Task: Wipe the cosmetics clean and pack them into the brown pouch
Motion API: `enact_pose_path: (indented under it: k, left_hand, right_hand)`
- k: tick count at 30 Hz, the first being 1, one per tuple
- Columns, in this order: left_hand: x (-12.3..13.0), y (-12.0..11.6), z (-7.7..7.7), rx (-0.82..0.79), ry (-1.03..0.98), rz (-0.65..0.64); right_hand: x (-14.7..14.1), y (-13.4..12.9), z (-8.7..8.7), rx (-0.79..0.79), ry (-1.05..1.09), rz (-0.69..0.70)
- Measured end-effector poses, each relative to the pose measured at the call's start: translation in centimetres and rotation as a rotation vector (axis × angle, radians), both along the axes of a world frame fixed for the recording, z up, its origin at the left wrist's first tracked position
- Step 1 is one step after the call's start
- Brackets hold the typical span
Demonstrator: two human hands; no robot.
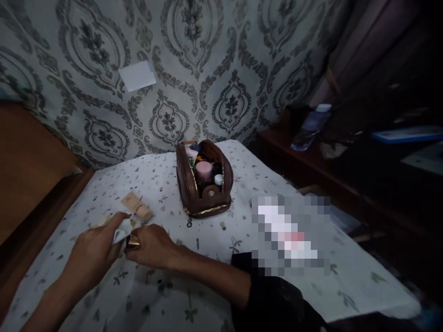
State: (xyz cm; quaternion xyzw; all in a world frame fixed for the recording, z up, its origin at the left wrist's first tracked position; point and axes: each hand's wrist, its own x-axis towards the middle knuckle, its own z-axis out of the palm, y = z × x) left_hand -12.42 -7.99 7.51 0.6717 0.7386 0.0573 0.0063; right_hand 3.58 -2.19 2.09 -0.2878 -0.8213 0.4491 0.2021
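My left hand (93, 244) is closed around a small white item (122, 230), perhaps a tube or wipe; its kind is not clear. Close beside it, my right hand (154, 245) grips a small shiny gold-and-dark item (133, 241), mostly hidden by the fingers. The two held items nearly meet. Just beyond my hands, a beige squeeze tube (136, 206) lies on the patterned white sheet (166, 295). Farther back stands an unzipped brown cosmetic bag (207, 206). Inside it are a pink-lidded jar (204, 170), a white cap (218, 179) and other small items.
A blurred-out patch (290, 235) covers something on the sheet at right. A clear water bottle (311, 127) stands on a dark red ledge (277, 143) beyond the bed's right edge. A wooden board (31, 166) borders the left side. Patterned wallpaper (228, 106) rises behind.
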Motion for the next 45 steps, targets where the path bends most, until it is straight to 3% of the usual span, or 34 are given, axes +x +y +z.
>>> enact_pose_path:
  k: [4,7,9,10,14,15,17,19,21,25,30,33,35,40,42,45]
  left_hand:
    - [1.0,0.7,-1.0,0.023,-0.146,-0.031]
    - [1.7,1.2,-1.7,0.053,-0.293,-0.075]
    - [1.9,1.3,-2.0,0.068,-0.351,-0.107]
    - [2.0,1.3,-2.1,0.083,-0.367,-0.124]
    - [2.1,1.3,-3.0,0.192,-0.385,-0.218]
    - [2.2,1.4,-3.3,0.214,-0.396,-0.249]
    - [2.4,1.7,-3.8,0.24,-0.425,-0.299]
    - [2.7,2.2,-4.0,0.248,-0.458,-0.326]
    - [3.1,2.7,-3.8,0.218,-0.506,-0.336]
    - [4.5,3.5,-3.0,0.126,-0.702,-0.252]
    - [6.3,4.3,-4.1,0.055,-1.057,-0.007]
    - [7.1,4.3,-5.3,0.16,-1.134,0.082]
    - [7.5,4.1,-6.0,0.211,-1.12,0.018]
    - [7.6,3.4,-7.3,0.059,-0.913,-0.294]
    - [7.1,3.0,-7.7,0.05,-0.833,-0.345]
    - [6.1,2.2,-7.8,0.041,-0.851,-0.343]
  right_hand:
    - [1.1,-0.8,0.3,0.347,-0.201,-0.115]
    - [1.9,-0.9,-0.1,0.359,-0.191,-0.141]
    - [2.3,-0.8,-0.5,0.192,-0.111,-0.166]
    - [2.4,-0.8,-0.7,0.037,-0.042,-0.152]
    - [3.1,-0.9,-1.5,-0.798,0.333,0.116]
    - [3.4,-0.9,-1.7,-0.933,0.409,0.166]
    - [4.0,-1.0,-1.9,-1.014,0.493,0.178]
    - [4.6,-1.0,-2.1,-0.911,0.509,0.133]
    - [5.2,-0.7,-2.3,-0.703,0.504,0.058]
    - [5.5,-0.3,-3.2,-0.365,0.488,-0.082]
    - [5.1,-0.4,-4.2,-0.359,0.433,-0.098]
    - [5.0,-0.4,-4.4,-0.433,0.411,-0.143]
    - [4.9,-0.2,-4.6,-0.424,0.39,-0.204]
    - [4.6,0.2,-5.8,-0.316,0.365,-0.371]
    - [4.5,0.3,-6.0,-0.312,0.429,-0.378]
    - [4.4,0.3,-5.9,-0.432,0.567,-0.307]
